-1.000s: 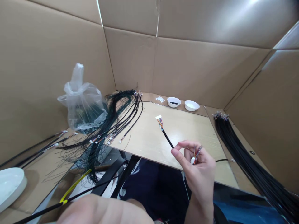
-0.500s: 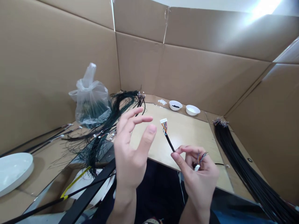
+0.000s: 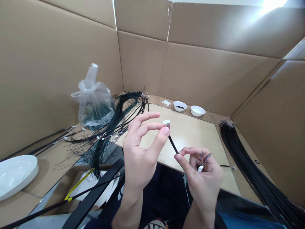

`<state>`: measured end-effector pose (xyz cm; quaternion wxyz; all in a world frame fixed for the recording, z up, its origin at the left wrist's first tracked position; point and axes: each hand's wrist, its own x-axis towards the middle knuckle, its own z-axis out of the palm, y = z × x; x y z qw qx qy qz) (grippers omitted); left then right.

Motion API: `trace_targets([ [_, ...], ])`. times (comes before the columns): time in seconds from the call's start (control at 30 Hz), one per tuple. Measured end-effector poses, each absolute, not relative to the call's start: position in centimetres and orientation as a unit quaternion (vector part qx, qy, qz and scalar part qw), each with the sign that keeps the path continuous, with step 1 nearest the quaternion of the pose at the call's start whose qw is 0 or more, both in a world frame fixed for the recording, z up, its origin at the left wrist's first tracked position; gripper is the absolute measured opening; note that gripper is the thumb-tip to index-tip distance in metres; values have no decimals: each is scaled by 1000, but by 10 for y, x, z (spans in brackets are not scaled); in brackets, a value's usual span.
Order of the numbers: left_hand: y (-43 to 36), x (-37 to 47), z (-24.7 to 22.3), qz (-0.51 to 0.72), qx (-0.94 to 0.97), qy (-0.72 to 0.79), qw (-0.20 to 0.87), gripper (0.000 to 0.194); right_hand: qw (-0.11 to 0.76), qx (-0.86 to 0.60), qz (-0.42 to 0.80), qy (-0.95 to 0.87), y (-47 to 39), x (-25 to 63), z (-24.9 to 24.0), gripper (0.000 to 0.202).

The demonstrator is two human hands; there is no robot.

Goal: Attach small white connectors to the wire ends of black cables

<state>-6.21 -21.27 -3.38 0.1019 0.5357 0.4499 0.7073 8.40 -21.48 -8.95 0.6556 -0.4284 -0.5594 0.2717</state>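
Observation:
A black cable [image 3: 173, 144] rises from my right hand [image 3: 202, 176], pinched between thumb and index finger. At its upper end are thin coloured wires and a white connector [image 3: 166, 121]. My left hand [image 3: 145, 149] has its thumb and index finger closed on the coloured wires just below that connector, with the other fingers raised. Within the curled fingers of my right hand sit a second white connector [image 3: 200, 169] and more coloured wires [image 3: 206, 159]. The pale board [image 3: 190, 133] lies beneath both hands.
Two white bowls [image 3: 197, 111] [image 3: 180, 106] and small white parts [image 3: 166, 102] stand at the back. Black cables [image 3: 247, 165] line the right. At left are a plastic bag [image 3: 94, 105], dark wires [image 3: 98, 156] and a white dish [image 3: 17, 175]. Cardboard walls [image 3: 209, 73] surround the board.
My left hand has moved right and closed its thumb and index finger on the coloured wires below the connector. My right hand stays nearly in place, holding the cable.

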Motion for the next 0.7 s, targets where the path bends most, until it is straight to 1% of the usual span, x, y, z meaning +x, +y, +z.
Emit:
trace_targets([
  [0.23, -213, -61, -35, 708, 528, 460, 85, 10, 644, -443, 275, -559, -214, 84, -90, 21],
  [0.37, -197, -61, -44, 728, 499, 467, 57, 8, 631, -461, 273, -561, -212, 81, -89, 22],
  [0.43, -178, -65, -58, 725, 472, 499, 52, 7, 628, -461, 285, -558, -210, 81, -89, 24],
  [0.47, -166, -68, -68, 709, 464, 528, 58, 10, 626, -459, 295, -558, -210, 81, -89, 25],
  [0.6, -123, -81, -123, 640, 441, 620, 109, 15, 612, -433, 344, -565, -212, 85, -89, 21],
  [0.7, -109, -90, -158, 580, 449, 665, 141, 16, 609, -390, 373, -581, -215, 90, -89, 20],
])
